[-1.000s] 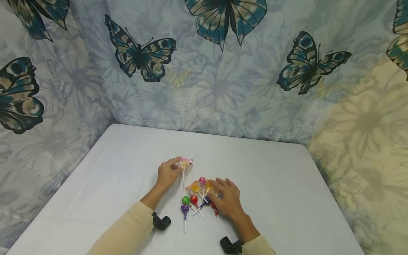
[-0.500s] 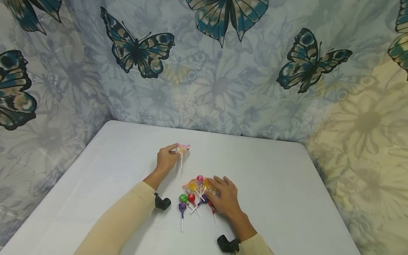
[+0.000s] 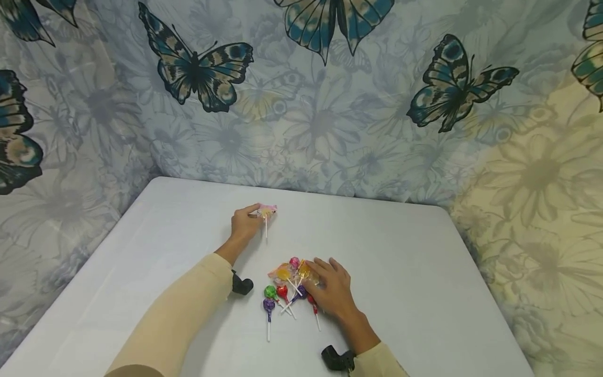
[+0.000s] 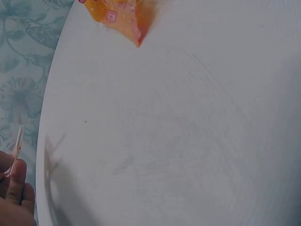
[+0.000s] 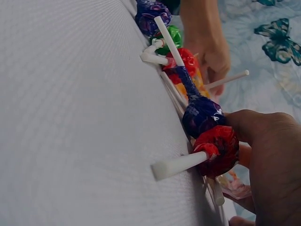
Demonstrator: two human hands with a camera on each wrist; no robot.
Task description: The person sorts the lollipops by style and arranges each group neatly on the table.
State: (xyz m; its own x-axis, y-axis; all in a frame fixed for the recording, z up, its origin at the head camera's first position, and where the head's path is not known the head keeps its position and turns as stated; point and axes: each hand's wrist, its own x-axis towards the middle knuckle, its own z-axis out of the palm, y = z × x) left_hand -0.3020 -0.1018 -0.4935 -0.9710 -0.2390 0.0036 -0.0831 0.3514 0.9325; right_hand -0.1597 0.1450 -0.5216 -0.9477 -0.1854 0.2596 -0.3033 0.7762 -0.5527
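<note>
My left hand [image 3: 245, 224] pinches a lollipop [image 3: 266, 211] by its clear-and-pink wrapper, the white stick hanging down, toward the far side of the table. My right hand [image 3: 333, 290] rests at the right side of a pile of lollipops, fingers over a yellow one [image 3: 303, 269]. In the right wrist view its thumb touches a dark purple lollipop [image 5: 202, 116], and a red lollipop [image 5: 218, 150] lies against the hand. The pile also holds an orange-wrapped lollipop [image 3: 283, 272], a pink one [image 3: 294, 262], a green one [image 3: 270, 291], a red one [image 3: 282, 291] and a purple one [image 3: 269, 305].
Everything lies on a white-covered table [image 3: 400, 251]. Behind it hangs a butterfly-print cloth backdrop [image 3: 320, 125], which also runs along the left side. A black wrist mount [image 3: 242, 285] sits on my left wrist, another mount [image 3: 337, 358] on my right.
My left hand has carried its lollipop away from the pile toward the table's far edge. The right hand has stayed at the pile, and the head view has shifted slightly.
</note>
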